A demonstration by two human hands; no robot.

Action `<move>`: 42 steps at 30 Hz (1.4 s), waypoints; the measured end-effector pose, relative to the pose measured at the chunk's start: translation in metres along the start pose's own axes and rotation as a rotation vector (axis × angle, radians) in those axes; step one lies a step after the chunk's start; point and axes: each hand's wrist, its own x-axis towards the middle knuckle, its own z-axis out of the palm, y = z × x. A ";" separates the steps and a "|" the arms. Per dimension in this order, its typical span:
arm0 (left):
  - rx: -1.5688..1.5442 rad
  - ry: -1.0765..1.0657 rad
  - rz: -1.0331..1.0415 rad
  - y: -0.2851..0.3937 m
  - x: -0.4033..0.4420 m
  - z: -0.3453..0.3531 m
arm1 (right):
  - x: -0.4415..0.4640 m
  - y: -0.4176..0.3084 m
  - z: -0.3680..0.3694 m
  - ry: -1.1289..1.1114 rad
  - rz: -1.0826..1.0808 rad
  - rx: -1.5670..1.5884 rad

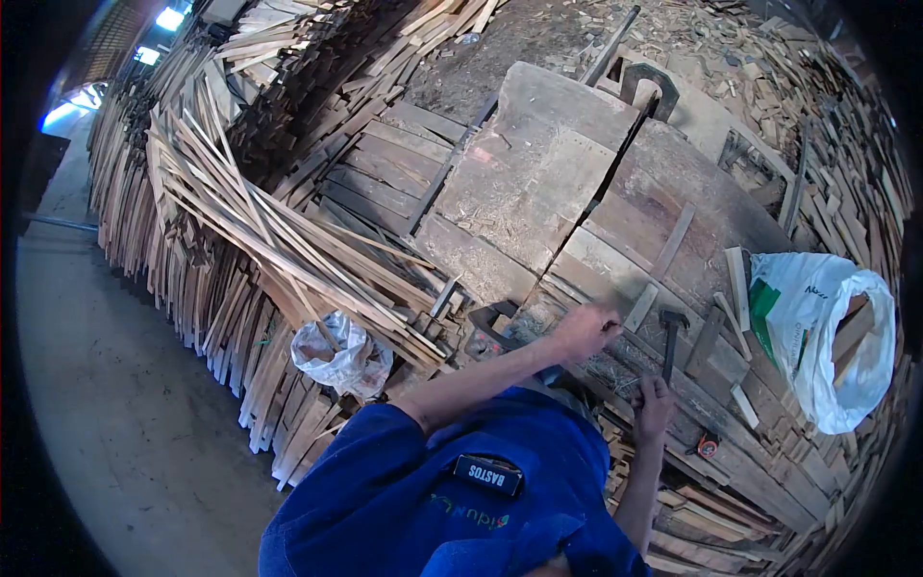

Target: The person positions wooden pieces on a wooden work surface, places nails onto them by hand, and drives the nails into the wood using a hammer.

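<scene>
My right hand (654, 404) is closed around the handle of a hammer (670, 351), whose dark head points away from me over the wooden bench (654, 192). To its left, my left hand (585, 332) hovers over the near edge of the bench with fingers bent together. Whatever is between those fingers is too small to make out. A short wooden strip (640, 308) lies just beyond the left hand. On the boards to the right of my right hand rests an orange and black tape measure (708, 445).
A white sack (803, 327) with wood pieces stands at right, and a white plastic bag (341, 356) at left. Long wooden strips (279, 231) are stacked along the left. A dark curved metal part (649, 87) rises at the bench's far end. Wood scraps (769, 87) cover the ground beyond.
</scene>
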 end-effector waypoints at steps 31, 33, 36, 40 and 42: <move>-0.528 -0.580 -0.230 -0.003 -0.022 0.044 | 0.007 -0.011 0.004 -0.213 -0.174 -0.863; -0.505 -0.615 -0.217 -0.004 -0.017 0.048 | 0.008 -0.009 -0.001 -0.230 -0.164 -0.869; -0.453 -0.664 -0.186 -0.006 -0.011 0.053 | 0.012 -0.007 -0.006 -0.261 -0.161 -0.780; -0.275 -0.711 -0.134 -0.001 -0.001 0.055 | 0.012 -0.029 -0.003 -0.281 -0.051 -0.817; -0.337 -0.652 -0.122 -0.006 0.000 0.064 | 0.019 -0.026 -0.008 -0.283 -0.054 -0.806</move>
